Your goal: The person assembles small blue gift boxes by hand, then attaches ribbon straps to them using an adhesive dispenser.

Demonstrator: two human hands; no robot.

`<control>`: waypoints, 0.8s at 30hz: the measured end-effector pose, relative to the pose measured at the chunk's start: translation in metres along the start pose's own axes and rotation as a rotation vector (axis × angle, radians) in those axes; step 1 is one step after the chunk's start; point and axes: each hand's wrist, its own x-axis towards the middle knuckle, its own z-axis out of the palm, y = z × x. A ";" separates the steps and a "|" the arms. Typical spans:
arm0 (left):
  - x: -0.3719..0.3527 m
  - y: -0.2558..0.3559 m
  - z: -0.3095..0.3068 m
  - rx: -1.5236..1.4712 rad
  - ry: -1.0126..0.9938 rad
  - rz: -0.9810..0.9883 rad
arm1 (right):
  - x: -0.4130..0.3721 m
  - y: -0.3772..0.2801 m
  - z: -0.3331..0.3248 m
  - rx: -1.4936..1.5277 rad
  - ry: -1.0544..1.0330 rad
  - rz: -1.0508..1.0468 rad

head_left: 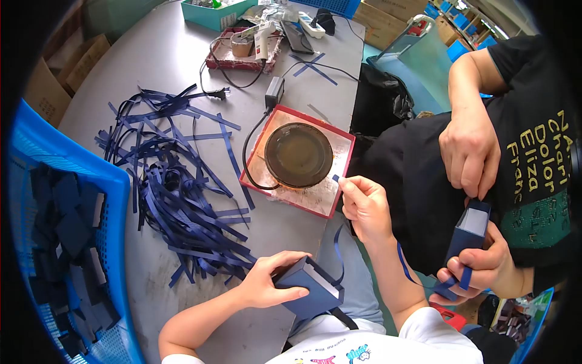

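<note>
One blue ribbon tip [336,178], looks like, is pinched in the right grip [368,209] right by the round pan [299,155], while the navy box [306,292] sits closer to the body and kinda left, long edge slanted, clasped in the left grip [268,283].

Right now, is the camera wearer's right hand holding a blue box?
No, the left hand holds the blue box, while the right hand pinches a ribbon end.

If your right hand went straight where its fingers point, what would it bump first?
Probably the round dark pan, though the right hand might pass above it; the height is unclear.
</note>
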 end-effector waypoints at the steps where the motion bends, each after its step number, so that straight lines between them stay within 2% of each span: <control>1: 0.004 -0.001 -0.001 -0.005 0.000 -0.001 | 0.004 0.000 0.002 -0.004 0.020 -0.002; 9: 0.009 -0.008 -0.006 -0.025 -0.025 -0.061 | 0.024 0.008 0.004 -0.032 0.034 0.012; 24: 0.008 -0.006 -0.008 -0.045 -0.025 -0.060 | 0.020 0.011 -0.005 -0.097 0.075 0.048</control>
